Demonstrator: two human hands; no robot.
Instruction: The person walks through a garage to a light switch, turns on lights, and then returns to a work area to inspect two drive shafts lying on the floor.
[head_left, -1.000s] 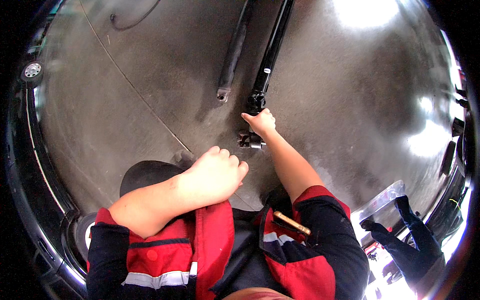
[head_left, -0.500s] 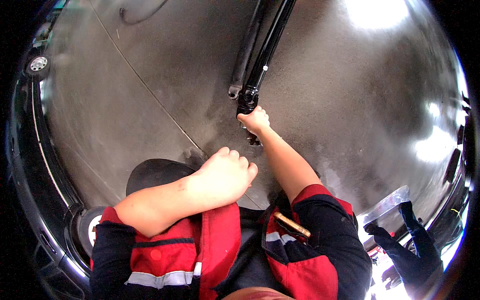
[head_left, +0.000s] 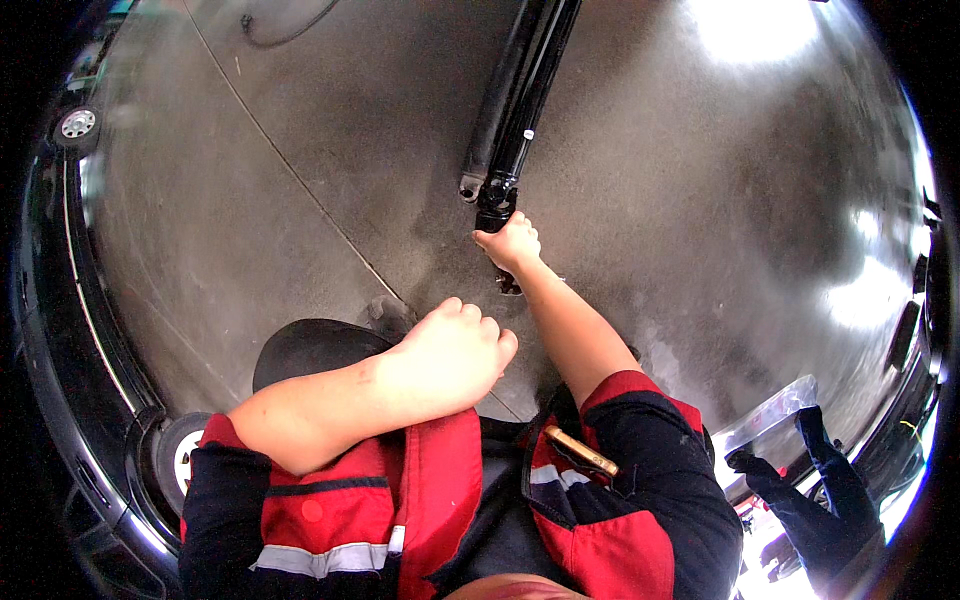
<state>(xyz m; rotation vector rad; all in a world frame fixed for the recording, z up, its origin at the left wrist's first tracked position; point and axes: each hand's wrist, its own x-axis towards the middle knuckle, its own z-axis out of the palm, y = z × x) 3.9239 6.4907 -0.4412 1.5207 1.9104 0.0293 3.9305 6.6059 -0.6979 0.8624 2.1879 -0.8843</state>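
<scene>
My right hand [head_left: 512, 243] is wrapped round the near end of a glossy black drive shaft [head_left: 527, 115], just below its universal joint. The shaft's end piece shows below my fist, and its tube runs away from me to the top of the view. Close along its left side lies a second, duller black shaft [head_left: 497, 100] with an eye at its near end. My left hand [head_left: 458, 343] is a closed fist in front of my chest, back of the hand up; nothing sticks out of it, and the palm side is hidden.
Grey concrete floor [head_left: 330, 130] with a joint line spreads around. A dark car [head_left: 75, 400] stands along the left. A dark hose or cable [head_left: 290, 40] lies at the far left. Beside me on the right are dark-clothed legs [head_left: 825, 500] and a clear plastic sheet or bag [head_left: 765, 415].
The far part of the glossy drive shaft has swung slightly left, narrowing the gap to the duller shaft. Both hands have stayed nearly in place.
</scene>
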